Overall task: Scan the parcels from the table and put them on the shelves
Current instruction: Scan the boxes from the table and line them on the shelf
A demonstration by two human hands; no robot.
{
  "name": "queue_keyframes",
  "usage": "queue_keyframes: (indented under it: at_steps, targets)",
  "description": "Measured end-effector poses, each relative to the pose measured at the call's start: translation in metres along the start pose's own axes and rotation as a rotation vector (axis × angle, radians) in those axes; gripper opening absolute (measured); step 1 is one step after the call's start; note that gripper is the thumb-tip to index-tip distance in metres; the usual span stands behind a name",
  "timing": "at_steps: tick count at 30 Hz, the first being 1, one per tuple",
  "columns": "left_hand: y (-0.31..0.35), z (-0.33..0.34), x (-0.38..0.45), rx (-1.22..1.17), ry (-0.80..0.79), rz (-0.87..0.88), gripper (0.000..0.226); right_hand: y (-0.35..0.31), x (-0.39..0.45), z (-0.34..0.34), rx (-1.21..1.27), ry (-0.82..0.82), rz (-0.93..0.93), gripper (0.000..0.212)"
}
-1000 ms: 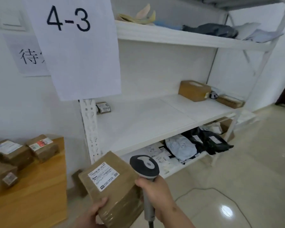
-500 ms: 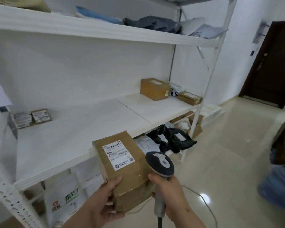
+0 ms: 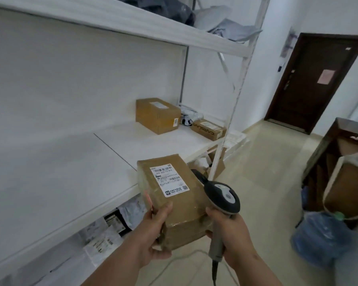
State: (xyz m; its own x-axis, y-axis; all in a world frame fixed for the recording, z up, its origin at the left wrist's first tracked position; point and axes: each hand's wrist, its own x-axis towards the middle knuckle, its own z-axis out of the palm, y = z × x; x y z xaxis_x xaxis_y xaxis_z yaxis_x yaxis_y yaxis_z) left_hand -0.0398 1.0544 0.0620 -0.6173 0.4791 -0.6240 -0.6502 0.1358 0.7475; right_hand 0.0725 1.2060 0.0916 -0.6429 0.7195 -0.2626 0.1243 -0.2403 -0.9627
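I had the parcel (image 3: 174, 201) in front of me, a brown taped box with its white label facing up, held in the air just past the front edge of the middle shelf (image 3: 70, 168). My left hand (image 3: 153, 234) gripped its near left corner, thumb curled over the top and fingers wrapped beneath, and I could not see those lower fingers fully. My right hand (image 3: 229, 234) had its fingers closed round the grey handle of the scanner (image 3: 221, 195), whose dark head sat touching the parcel's right side; its cable (image 3: 214, 273) hung down from the handle. The middle shelf was a broad white board with a thin seam across it, mostly bare near the parcel. Far along that shelf, against the back wall, stood a larger cardboard box (image 3: 157, 115), and beyond it, near the white upright post (image 3: 232, 112), lay a flat carton (image 3: 208, 129) with printed lettering, a crumpled packet between the two. Above the middle shelf, the top shelf (image 3: 132, 23) carried grey and dark soft bags. Below the middle shelf, white and dark mailer bags (image 3: 108, 230) lay packed together. Away from the shelf, the floor (image 3: 267, 162) was pale glossy tile. A dark wooden door (image 3: 314, 79) with a pink notice stood at the far end, and opposite the shelf sat a brown cabinet (image 3: 327, 159), a tote bag (image 3: 347, 188) and a blue water jug (image 3: 320, 238).
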Motion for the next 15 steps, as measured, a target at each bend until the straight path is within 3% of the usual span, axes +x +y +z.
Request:
queue_keyframes:
  at_steps: [9, 15]
  targets:
    - [0.101, 0.044, 0.107, 0.055, 0.018, 0.071, 0.079, -0.046, 0.137, 0.019, 0.026, -0.013, -0.031, 0.03]
    - [0.147, 0.063, 0.169, 0.034, 0.062, 0.091, 0.071, -0.057, 0.232, 0.041, -0.003, -0.056, -0.054, 0.044]
